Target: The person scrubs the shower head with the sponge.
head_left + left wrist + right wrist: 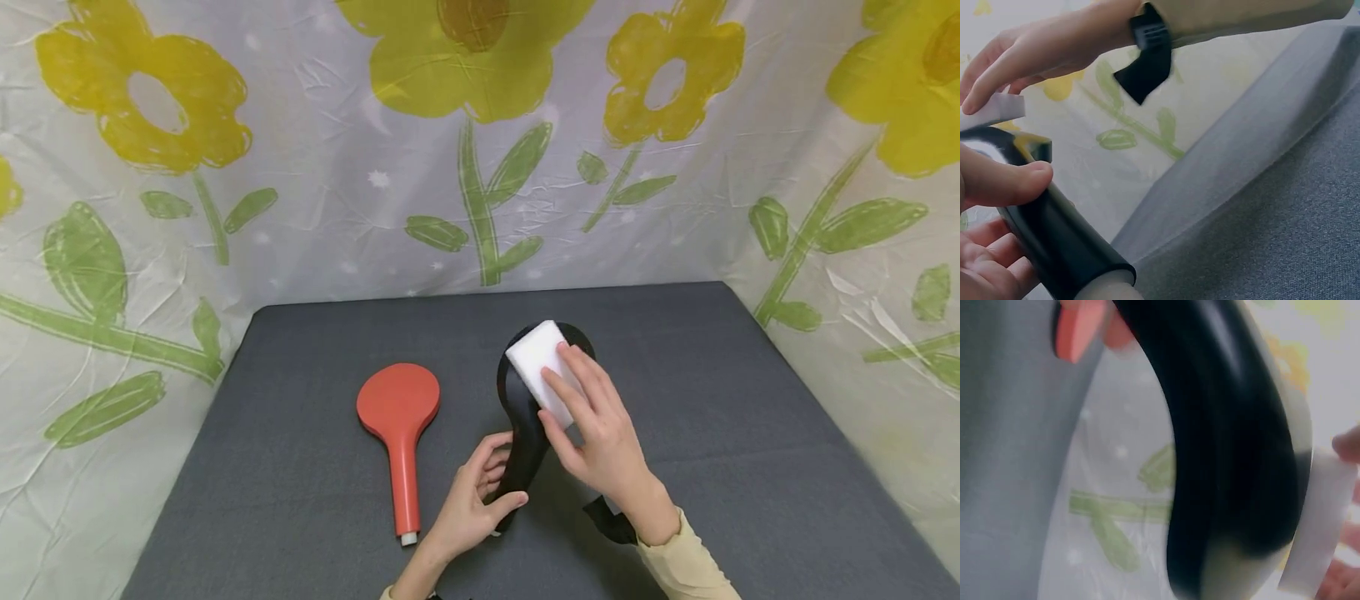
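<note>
A black shower head point(519, 408) with a long curved handle is held tilted above the table. My left hand point(467, 507) grips its handle, thumb on one side and fingers on the other. In the left wrist view a pale round connector point(1110, 289) sticks out of the handle's lower end. My right hand point(603, 429) holds a white sponge point(537, 360) between thumb and fingers, against the shower head's round end. In the right wrist view the sponge point(1319, 531) lies along the rounded edge of the black surface.
A red shower head point(400, 402) with a white connector tip lies on the dark grey table point(300, 467), left of my hands. Behind and beside the table hangs a pale flower-printed cloth point(337, 208). A black strap point(611, 523) hangs at my right wrist.
</note>
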`<action>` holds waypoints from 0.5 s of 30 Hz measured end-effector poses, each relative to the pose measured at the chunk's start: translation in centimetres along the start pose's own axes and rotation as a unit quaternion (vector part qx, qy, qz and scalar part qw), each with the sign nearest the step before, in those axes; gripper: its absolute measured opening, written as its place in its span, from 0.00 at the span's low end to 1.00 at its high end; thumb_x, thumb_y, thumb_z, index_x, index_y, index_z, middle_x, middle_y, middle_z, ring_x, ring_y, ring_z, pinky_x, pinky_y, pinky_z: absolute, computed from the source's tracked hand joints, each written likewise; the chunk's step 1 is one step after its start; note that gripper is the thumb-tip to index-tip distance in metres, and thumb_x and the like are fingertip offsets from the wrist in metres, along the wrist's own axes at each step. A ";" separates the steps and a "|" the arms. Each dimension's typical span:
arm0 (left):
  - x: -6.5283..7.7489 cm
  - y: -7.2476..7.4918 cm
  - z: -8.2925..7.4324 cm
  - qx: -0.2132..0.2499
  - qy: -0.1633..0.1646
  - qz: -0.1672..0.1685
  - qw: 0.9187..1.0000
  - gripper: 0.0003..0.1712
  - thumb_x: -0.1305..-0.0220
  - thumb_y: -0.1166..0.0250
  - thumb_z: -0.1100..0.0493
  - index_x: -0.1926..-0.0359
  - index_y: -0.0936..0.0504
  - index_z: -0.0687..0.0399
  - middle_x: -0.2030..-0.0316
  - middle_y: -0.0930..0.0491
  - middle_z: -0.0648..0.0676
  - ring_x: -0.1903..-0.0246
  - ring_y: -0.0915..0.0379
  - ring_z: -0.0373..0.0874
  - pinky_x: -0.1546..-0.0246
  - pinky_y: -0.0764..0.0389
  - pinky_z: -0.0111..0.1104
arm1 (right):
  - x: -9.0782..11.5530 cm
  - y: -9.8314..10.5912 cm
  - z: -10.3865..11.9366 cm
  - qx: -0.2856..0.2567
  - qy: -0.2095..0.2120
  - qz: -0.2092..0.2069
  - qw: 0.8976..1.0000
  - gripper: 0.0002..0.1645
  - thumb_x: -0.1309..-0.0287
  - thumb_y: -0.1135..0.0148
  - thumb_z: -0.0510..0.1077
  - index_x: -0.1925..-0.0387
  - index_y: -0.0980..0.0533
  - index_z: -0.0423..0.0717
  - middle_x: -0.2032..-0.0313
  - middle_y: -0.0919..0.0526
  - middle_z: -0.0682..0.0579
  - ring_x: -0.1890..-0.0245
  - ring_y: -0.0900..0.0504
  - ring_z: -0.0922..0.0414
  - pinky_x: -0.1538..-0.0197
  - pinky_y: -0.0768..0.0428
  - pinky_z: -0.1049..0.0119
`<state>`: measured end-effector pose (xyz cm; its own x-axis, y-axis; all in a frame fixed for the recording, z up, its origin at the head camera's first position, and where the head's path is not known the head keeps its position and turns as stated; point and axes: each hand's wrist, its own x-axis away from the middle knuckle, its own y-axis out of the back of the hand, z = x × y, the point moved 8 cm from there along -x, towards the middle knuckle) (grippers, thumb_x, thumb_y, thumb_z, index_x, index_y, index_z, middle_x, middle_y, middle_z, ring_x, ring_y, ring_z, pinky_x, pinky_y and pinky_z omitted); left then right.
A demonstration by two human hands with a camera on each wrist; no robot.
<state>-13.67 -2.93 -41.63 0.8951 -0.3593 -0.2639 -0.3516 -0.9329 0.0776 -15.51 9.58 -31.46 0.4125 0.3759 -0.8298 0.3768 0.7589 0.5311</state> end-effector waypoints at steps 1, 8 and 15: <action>0.0 0.0 -0.1 0.006 -0.008 -0.003 1.000 0.33 0.48 0.36 0.67 0.42 0.39 0.59 0.54 0.26 0.61 0.56 0.27 0.51 0.62 0.24 0.42 | 0.3 -0.4 0.6 -0.001 0.017 0.013 1.000 0.24 0.43 0.49 0.48 0.50 0.28 0.36 0.44 0.35 0.35 0.45 0.37 0.39 0.43 0.39 0.53; -0.2 0.1 -0.6 0.056 -0.053 -0.007 0.997 0.34 0.50 0.39 0.75 0.42 0.42 0.64 0.56 0.27 0.67 0.61 0.26 0.58 0.67 0.22 0.42 | 1.4 -1.9 3.1 0.004 0.067 0.070 0.995 0.26 0.42 0.54 0.48 0.47 0.31 0.36 0.44 0.37 0.33 0.44 0.38 0.37 0.43 0.39 0.53; -0.2 -0.2 -0.5 0.046 -0.039 -0.005 0.998 0.33 0.48 0.37 0.69 0.42 0.40 0.64 0.53 0.28 0.65 0.57 0.28 0.58 0.63 0.23 0.42 | -0.4 -0.6 0.5 0.021 -0.025 0.030 0.999 0.30 0.43 0.49 0.52 0.44 0.33 0.38 0.40 0.40 0.36 0.42 0.41 0.40 0.49 0.33 0.49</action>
<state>-13.59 -2.68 -41.08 0.8760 -0.3428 -0.3393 -0.3686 -0.9295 -0.0125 -15.50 8.71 -31.38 0.4763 0.3921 -0.7870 0.3839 0.7125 0.5873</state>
